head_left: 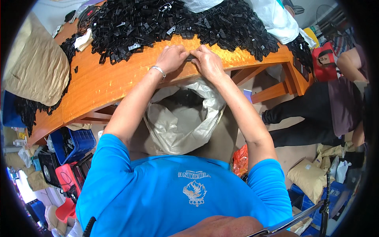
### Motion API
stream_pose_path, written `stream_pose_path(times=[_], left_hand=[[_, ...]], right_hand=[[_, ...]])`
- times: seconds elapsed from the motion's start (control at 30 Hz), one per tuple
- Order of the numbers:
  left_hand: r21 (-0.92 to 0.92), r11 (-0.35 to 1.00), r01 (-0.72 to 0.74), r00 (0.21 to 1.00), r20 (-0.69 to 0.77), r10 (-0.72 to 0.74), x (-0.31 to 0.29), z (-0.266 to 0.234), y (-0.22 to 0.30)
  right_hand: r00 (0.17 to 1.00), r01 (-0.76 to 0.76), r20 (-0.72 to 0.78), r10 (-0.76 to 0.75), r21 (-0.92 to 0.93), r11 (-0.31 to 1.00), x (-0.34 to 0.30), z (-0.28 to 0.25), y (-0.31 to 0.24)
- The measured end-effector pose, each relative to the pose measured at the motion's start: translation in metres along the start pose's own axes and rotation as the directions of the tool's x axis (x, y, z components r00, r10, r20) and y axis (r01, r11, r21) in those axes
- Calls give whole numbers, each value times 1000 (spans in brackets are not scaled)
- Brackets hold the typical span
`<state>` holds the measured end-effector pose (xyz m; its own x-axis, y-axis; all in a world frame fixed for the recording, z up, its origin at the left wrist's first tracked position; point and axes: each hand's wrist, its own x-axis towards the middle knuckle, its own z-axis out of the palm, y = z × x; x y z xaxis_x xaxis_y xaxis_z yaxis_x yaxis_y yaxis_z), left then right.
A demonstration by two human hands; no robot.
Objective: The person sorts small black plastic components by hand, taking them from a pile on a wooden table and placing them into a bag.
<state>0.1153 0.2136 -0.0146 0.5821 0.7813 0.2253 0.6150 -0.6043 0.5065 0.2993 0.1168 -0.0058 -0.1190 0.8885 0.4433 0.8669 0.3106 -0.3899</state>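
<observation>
My left hand (171, 59) and my right hand (208, 63) meet near the front edge of the wooden table (118, 77). Between their fingertips is a small black plastic piece (191, 57), mostly covered by the fingers. Both hands are closed around it, and a silver bracelet (159, 71) circles my left wrist. Just beyond them spreads a large heap of similar black plastic pieces (134, 25). Below the table edge, between my forearms, a whitish woven sack (177, 136) gapes at its mouth, with dark contents partly visible inside.
A tan sack (35, 59) stands on the table's left end, and a white sack (274, 19) lies behind the heap at right. A person in dark trousers (304, 114) is close on the right. Blue crates (75, 144) and a red bag (240, 160) sit lower down.
</observation>
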Motion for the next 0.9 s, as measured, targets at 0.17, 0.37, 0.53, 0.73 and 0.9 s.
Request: stream_pose_path(times=[0.17,0.37,0.53,0.73,0.9], left_hand=[[-44,998,48,999,1,-48,1,-1,2],[-279,956,93,964,264,-17,5,-8,-22],[-175,983,49,996,-71,-62,17,-5,-6],[342,932,-121,888,-383,256,41,13,7],[453,890,-50,920,-326,218,61,25,-2]], right_hand=[[999,9,-50,-10,-27,1000,-6,8,-2],[993,-104,51,105,-13,994,-30,-8,-29],[990,-104,114,84,177,979,-125,3,-70],[930,-209,344,132,197,958,-175,39,-77],[910,-224,399,110,253,941,-174,43,-75]])
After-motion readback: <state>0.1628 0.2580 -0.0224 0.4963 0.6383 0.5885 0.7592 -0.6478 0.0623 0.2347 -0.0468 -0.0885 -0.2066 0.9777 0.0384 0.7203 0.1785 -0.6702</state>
